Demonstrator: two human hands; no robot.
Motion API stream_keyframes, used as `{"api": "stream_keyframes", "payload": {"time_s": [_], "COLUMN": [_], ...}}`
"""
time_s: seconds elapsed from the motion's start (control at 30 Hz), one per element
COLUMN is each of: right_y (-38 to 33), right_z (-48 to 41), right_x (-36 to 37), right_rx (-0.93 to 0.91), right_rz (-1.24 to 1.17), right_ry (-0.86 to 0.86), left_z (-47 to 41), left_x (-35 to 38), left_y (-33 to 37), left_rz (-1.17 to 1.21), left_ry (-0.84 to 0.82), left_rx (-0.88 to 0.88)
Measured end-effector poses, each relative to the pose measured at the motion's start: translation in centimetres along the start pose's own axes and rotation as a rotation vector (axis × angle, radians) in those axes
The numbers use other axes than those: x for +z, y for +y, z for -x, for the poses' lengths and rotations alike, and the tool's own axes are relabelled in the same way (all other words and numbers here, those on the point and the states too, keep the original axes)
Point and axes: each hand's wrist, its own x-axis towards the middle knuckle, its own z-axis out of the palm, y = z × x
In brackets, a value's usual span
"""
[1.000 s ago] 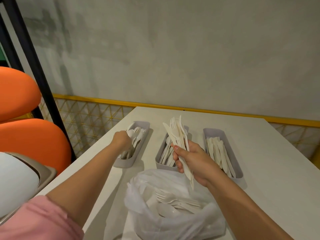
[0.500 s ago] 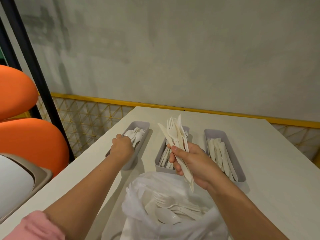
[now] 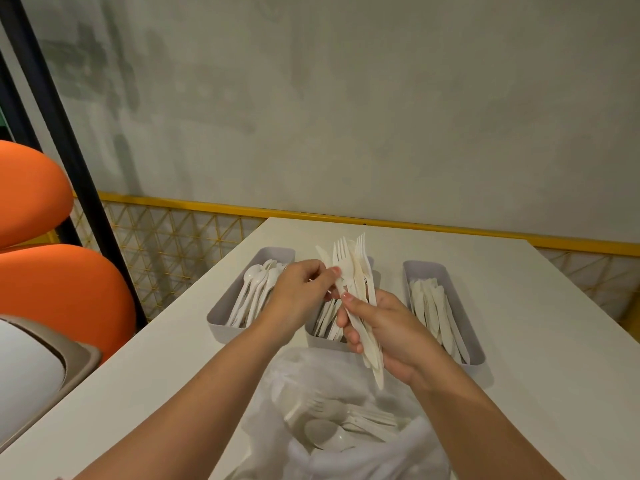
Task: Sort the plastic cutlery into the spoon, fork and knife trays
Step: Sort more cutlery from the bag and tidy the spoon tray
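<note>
The white tabletop (image 3: 519, 306) carries three grey trays side by side, with a crumpled clear bag (image 3: 346, 427) nearest the person, open and showing loose forks and a spoon inside. The spoon tray (image 3: 221, 313) on the left holds a heap of white spoons, the fork tray (image 3: 322, 342) in the middle is mostly hidden behind the hands, and the knife tray (image 3: 474, 355) on the right holds a row of knives. Orange cushions (image 3: 52, 289) stand off the table's left edge. The right hand (image 3: 391, 334) is above the fork tray's near end, its fingers (image 3: 349, 320) wrapped tight around a fanned bundle (image 3: 356, 289) of forks and knives, tines up, much as it was half a second ago. The left hand (image 3: 298, 292) is what has changed: a second ago it was at the spoon tray, half a second ago it rested on that tray's near rim, and now it has left the tray and crossed to the bundle. Its thumb and forefinger are pressed together, pinching a piece at the left edge of the fan, just below the fork heads; which piece they hold cannot be told.
</note>
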Motion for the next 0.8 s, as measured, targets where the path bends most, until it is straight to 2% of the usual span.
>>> {"api": "stream_keyframes", "payload": {"time_s": [0.23, 0.33, 0.43, 0.53, 0.7, 0.8], "right_y": [-0.4, -0.6, -0.7, -0.7, -0.7, -0.8], "right_z": [0.3, 0.3, 0.1, 0.0, -0.1, -0.1], "right_x": [-0.3, -0.4, -0.8, -1.0, -0.8, -0.9], "right_rx": [0.011, 0.014, 0.017, 0.028, 0.029, 0.014], "right_rz": [0.004, 0.001, 0.006, -0.014, 0.082, 0.142], "right_ry": [0.027, 0.05, 0.131, 0.165, 0.17, 0.159], "left_z": [-0.3, -0.5, -0.7, -0.7, 0.1, 0.3], "left_x": [1.0, 0.9, 0.7, 1.2, 2.8, 3.3], "left_y": [0.7, 1.5, 2.3, 2.5, 2.1, 1.9], "left_rz": [0.088, 0.268, 0.43, 0.39, 0.126, 0.003], "left_ry": [0.101, 0.238, 0.285, 0.227, -0.031, -0.057], "left_rx": [0.003, 0.014, 0.045, 0.028, -0.018, 0.013]}}
